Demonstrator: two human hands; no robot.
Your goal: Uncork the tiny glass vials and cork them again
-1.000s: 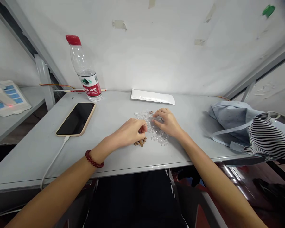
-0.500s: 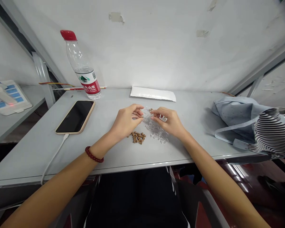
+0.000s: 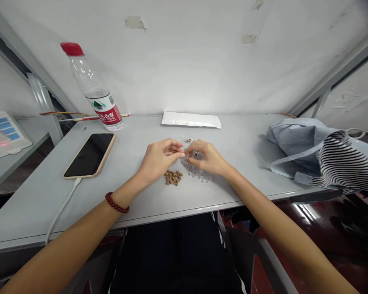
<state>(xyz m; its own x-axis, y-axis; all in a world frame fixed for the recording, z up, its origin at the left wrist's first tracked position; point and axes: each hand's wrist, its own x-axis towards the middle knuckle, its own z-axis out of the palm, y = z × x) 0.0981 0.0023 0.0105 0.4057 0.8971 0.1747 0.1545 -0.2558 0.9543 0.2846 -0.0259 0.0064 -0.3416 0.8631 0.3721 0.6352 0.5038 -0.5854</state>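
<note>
My left hand (image 3: 161, 158) and my right hand (image 3: 207, 157) meet fingertip to fingertip above the table. Each is closed in a pinch. Whatever lies between the fingers is too small to make out. Just below my left hand is a small pile of brown kibble-like pieces (image 3: 173, 177). Several small clear plastic pieces (image 3: 201, 176) lie scattered under and in front of my right hand, which partly hides them. A few brown bits show among the clear pieces farther back.
A white padded packet (image 3: 191, 120) lies against the wall. On the left are a phone (image 3: 90, 156) with a white cable (image 3: 63, 207) and a red-capped water bottle (image 3: 99, 98). A light blue cloth bag (image 3: 300, 141) with striped lining rests at the right.
My right hand has moved left, so its fingertips now meet those of my left hand. The whole view has shifted slightly.
</note>
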